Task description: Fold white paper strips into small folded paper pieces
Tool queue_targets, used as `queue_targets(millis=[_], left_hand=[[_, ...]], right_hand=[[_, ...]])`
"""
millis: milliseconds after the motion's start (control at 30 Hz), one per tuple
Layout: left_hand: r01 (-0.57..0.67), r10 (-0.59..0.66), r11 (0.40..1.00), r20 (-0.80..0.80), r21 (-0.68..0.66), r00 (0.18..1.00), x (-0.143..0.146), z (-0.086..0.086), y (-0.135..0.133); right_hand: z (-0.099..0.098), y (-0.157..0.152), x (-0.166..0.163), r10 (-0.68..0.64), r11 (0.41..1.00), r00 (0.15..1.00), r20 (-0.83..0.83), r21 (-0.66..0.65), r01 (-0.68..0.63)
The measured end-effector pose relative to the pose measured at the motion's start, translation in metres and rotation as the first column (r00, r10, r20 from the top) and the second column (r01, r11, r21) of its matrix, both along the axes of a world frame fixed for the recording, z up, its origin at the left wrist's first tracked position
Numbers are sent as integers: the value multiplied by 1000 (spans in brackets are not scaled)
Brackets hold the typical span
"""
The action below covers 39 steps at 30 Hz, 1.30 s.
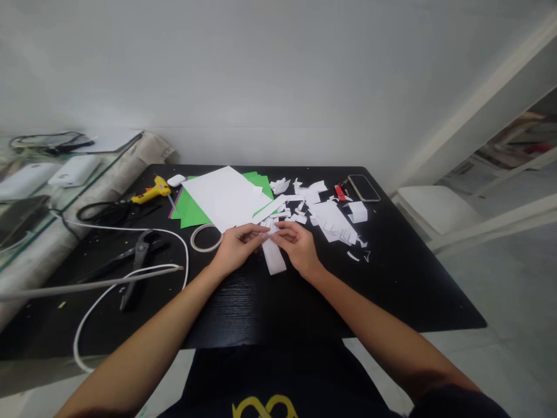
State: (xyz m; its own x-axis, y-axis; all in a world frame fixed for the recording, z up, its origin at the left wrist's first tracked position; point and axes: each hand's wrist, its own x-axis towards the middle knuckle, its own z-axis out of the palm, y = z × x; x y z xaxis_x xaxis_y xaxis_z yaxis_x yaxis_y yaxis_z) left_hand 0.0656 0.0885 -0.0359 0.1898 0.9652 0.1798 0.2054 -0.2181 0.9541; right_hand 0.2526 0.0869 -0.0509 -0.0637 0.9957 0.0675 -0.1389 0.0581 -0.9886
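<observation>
In the head view, a white paper strip (274,258) runs toward me over the black table, its near end below my fingers. My left hand (241,244) pinches its upper part from the left, thumb and fingertips together. From the right, my right hand (299,244) pinches the same part, its fingertips almost meeting the left ones. What exactly lies between the fingertips is partly hidden. Just beyond the hands are small white paper scraps (299,217) and another long white strip (270,210).
White sheets (228,194) overlie green sheets (191,215). A tape roll (206,238), yellow glue gun (152,191), pliers (140,255) and looping white cable (187,261) are at left. Cut paper (333,220), a red object (340,193) and a phone (364,188) lie right.
</observation>
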Motion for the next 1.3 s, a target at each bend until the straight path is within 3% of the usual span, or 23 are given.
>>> queue_targets(millis=[500,967,1100,1300], left_hand=[[-14,14,1000,-15,-3,1000,-1,0,0],[55,-56,997,-13,-50,998,3,4,-1],[-3,3,1000,18,-31,1000,1,2,1],[-151,151,988,136,-12,979,-2,2,7]], right_hand=[[3,-2,-1,4,1000,1000,9,1,-4],[3,-2,-1,65,997,998,6,-40,-65],[4,-3,-2,160,982,987,-6,-104,-159],[6,-9,-5,414,879,907,-76,-227,-420]])
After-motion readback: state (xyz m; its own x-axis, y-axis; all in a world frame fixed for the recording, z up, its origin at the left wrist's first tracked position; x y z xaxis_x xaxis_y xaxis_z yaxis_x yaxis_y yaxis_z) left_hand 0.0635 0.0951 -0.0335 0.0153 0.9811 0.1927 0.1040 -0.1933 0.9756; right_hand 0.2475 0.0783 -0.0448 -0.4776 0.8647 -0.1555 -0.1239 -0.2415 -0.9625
